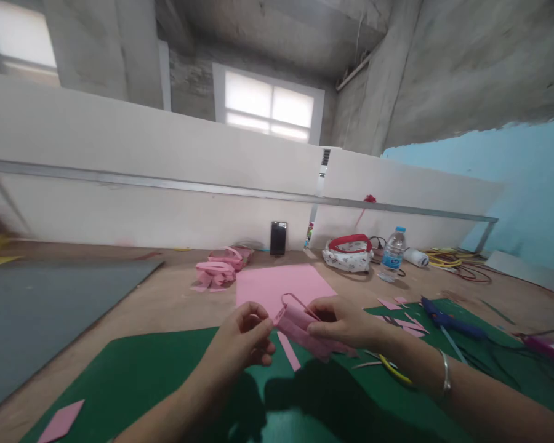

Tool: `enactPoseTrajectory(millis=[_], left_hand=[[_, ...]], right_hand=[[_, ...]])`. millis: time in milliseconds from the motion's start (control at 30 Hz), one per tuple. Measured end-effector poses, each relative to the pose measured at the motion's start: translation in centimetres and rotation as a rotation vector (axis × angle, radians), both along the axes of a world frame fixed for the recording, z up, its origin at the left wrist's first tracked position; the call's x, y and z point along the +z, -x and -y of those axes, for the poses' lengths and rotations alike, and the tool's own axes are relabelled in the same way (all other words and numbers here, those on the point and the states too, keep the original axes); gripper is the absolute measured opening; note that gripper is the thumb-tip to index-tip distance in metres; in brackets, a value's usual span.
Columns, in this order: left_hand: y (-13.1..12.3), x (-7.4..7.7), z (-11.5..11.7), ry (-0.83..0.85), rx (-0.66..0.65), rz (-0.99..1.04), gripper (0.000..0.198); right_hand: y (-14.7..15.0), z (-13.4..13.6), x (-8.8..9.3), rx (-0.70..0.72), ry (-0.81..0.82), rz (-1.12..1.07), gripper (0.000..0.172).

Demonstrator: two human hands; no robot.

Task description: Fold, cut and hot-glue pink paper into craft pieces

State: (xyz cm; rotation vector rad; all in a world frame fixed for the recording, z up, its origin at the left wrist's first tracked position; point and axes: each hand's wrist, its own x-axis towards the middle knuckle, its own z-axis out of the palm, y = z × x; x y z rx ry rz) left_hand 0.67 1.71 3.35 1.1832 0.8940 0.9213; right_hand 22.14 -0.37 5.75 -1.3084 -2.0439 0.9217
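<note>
Both my hands hold a folded pink paper piece (pixel 300 326) with a thin loop on top, above a green mat (pixel 166 369). My left hand (pixel 242 341) pinches its left end with curled fingers. My right hand (pixel 346 321) grips its right side, fingers closed over the paper. A silver bangle (pixel 445 372) sits on my right wrist. A narrow pink strip (pixel 289 352) lies on the mat just below the piece.
A flat pink sheet (pixel 281 284) lies beyond my hands, with pink paper bows (pixel 216 271) to its left. Pink scraps (pixel 404 320), a blue glue gun (pixel 447 320), a water bottle (pixel 392 252), a floral pouch (pixel 348 253), a dark phone (pixel 278 237) and tangled cables (pixel 457 261) lie around. A grey mat (pixel 41 307) covers the left.
</note>
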Motion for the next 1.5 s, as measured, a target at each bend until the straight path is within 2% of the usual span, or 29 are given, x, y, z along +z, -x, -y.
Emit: enactPoseTrajectory(millis=[167,367,533,767,967,1133,1400,1500], left_hand=[[3.2,-0.8,1.0,-0.067,0.171,0.022,0.042],[5.5,-2.1,-0.5,-0.025,0.317,0.121,0.024],[6.9,-3.4,-2.2,0.001,0.417,0.143,0.017],[7.9,-5.2,-4.2,-0.023,0.504,0.042,0.020],[7.7,-5.5,-4.1,0.064,0.466,-0.020,0.037],[7.8,-5.7,-4.5,0.084,0.524,-0.033,0.028],[8.4,-4.8,-4.2,-0.018,0.586,-0.157,0.025],[8.6,-4.9,-4.6,-0.071,0.633,-0.201,0.039]], right_hand=[[3.6,-3.1,0.7,0.107,-0.033,0.028,0.024],[8.2,-6.4,0.4,0.197,-0.012,0.051,0.021],[9.4,-8.8,-0.2,0.220,0.028,0.026,0.016],[10.5,-11.9,-2.2,0.170,0.113,-0.097,0.014],[12.0,-12.6,-3.5,0.139,0.196,-0.194,0.011],[12.3,-13.4,-4.2,0.164,0.255,-0.231,0.016],[12.8,-13.7,-4.3,0.181,0.248,-0.254,0.019],[12.8,-14.2,-4.0,0.139,0.184,-0.233,0.015]])
